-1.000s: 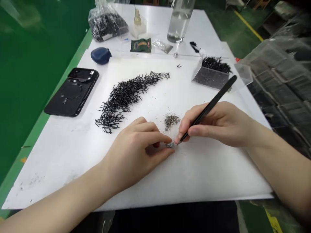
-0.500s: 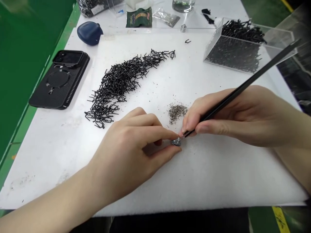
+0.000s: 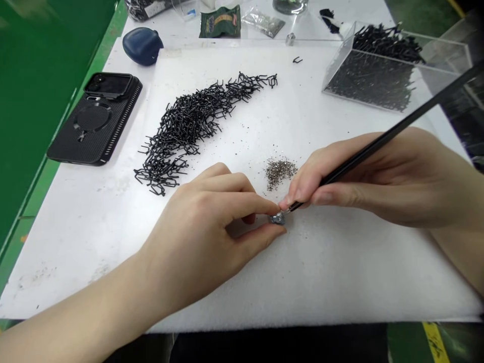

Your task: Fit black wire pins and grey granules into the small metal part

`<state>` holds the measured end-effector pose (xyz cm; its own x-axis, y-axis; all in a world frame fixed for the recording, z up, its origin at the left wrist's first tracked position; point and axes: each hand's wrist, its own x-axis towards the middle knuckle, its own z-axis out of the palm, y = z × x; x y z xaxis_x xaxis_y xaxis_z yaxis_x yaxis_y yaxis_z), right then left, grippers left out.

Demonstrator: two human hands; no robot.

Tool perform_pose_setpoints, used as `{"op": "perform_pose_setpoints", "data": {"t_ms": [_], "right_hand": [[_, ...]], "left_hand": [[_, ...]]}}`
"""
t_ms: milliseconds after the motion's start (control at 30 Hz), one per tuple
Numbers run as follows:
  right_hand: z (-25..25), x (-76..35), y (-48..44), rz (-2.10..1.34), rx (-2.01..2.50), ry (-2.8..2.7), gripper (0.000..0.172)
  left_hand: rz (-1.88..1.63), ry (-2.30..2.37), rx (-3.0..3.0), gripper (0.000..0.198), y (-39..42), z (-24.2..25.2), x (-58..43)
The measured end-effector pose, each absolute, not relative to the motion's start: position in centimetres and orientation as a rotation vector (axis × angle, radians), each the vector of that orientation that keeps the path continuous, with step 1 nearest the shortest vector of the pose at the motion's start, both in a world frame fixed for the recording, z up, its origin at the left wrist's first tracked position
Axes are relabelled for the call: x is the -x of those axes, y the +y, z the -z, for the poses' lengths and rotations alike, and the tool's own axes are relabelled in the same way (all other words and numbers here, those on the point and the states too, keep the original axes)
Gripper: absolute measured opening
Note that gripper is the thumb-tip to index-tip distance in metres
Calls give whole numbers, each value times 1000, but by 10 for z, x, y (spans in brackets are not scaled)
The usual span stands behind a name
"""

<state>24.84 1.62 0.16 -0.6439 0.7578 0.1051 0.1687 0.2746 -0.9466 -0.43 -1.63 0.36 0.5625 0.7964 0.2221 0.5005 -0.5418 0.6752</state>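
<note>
My left hand (image 3: 196, 232) pinches a small silvery metal piece (image 3: 277, 218) between thumb and forefinger. My right hand (image 3: 363, 176) grips a slim black pen-like tool (image 3: 401, 123), and its tip touches that piece. The fingertips of both hands nearly meet around it. Just above them lies a small pile of tiny glittering grey stones (image 3: 280, 173). A long heap of black bent wire pieces (image 3: 189, 121) lies to the left, beyond my left hand. Both rest on a white foam sheet (image 3: 321, 282).
A clear acrylic tray (image 3: 372, 80) holding many black wire pieces stands at the far right of the sheet. A phone in a black case (image 3: 94, 118) and a blue pouch (image 3: 142, 46) lie at the left. A green packet (image 3: 220, 22) and a small plastic bag (image 3: 263, 22) lie along the far edge.
My view has tilted lower and closer, so the far items sit higher in the picture. The black tool now lies flatter, and both hands still hold the small metal piece.
</note>
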Motion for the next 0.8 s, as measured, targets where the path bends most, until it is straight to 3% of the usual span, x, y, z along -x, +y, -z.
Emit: {"op": "perform_pose_setpoints", "data": {"t_ms": [800], "right_hand": [[-2,-251,17,-1399,802,-1992,10]], "left_hand": [[-700,1040,-2219,15,-16,-6,4]]}}
